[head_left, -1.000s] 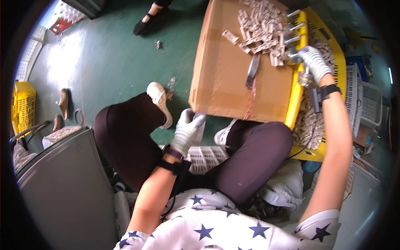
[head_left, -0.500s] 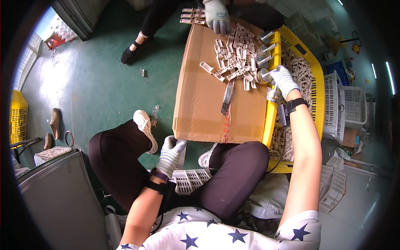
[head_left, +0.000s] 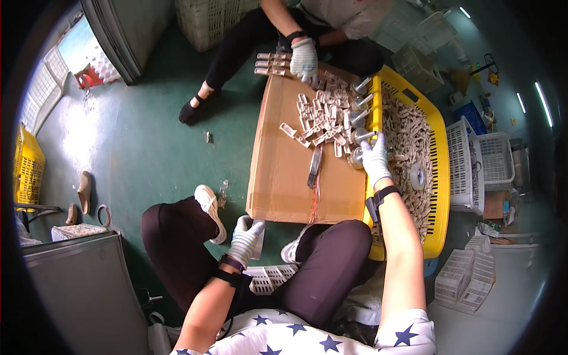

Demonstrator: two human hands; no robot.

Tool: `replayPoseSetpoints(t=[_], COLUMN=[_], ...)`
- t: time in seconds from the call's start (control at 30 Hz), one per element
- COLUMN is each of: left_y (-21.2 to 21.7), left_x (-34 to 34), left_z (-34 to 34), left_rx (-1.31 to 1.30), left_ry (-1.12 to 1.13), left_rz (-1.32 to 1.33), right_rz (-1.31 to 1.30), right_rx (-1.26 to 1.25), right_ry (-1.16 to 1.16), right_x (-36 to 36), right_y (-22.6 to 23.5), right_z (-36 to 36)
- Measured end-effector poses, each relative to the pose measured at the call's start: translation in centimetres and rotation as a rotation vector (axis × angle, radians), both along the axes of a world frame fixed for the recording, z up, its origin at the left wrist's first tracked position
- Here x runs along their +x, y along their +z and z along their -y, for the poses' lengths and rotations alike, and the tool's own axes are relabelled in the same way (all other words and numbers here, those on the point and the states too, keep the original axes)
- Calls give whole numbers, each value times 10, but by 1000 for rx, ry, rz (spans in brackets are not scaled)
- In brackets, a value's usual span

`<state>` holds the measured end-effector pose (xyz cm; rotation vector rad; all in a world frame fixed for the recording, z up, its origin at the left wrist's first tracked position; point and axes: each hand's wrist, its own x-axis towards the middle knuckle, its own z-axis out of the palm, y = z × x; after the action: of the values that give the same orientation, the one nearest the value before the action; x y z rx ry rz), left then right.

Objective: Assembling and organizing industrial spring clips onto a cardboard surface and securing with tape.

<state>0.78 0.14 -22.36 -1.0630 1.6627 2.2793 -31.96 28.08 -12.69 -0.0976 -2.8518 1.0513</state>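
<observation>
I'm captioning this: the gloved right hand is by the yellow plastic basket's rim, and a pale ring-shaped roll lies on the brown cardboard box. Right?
No: in the head view, the pale ring-shaped roll lies inside the yellow plastic basket, not on the brown cardboard box. The gloved right hand is by the basket's rim.

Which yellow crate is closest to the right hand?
The yellow crate beside the box, full of beige pieces: the right hand is at its rim. The other crate sits far off, left.
</observation>
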Motion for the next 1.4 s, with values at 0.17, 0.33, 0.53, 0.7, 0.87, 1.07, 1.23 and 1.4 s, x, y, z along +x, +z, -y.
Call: replayPoseSetpoints(t=[0.17, 0.33, 0.53, 0.7, 0.87, 1.07, 1.23, 1.4], left_y=[-4, -3, 0, 10, 11, 8, -27, -43], left_x=[0, 5, 8, 12, 16, 21, 26, 15], left_z=[-3, -2, -6, -2, 2, -7, 26, 32], left_rx=[-86, 2, 135, 286, 414, 324, -47, -242], left_ry=[-43, -15, -27, 23, -24, -115, -348, -769], left_rz=[-28, -83, -99, -120, -182, -127, -266, -280], right_rz=[-176, 68, 129, 72, 254, 573, 719, 628], right_rx=[87, -316, 250, -280, -502, -1066, -1198, -1178], right_ry=[63, -17, 730, 590, 210, 185, 260, 219], right_x=[15, 66, 187, 260, 333, 373, 356, 362], right_y=[-2, 33, 103, 88, -3, -26, 4, -4], right_z=[-19, 2, 50, 101, 142, 141, 151, 149])
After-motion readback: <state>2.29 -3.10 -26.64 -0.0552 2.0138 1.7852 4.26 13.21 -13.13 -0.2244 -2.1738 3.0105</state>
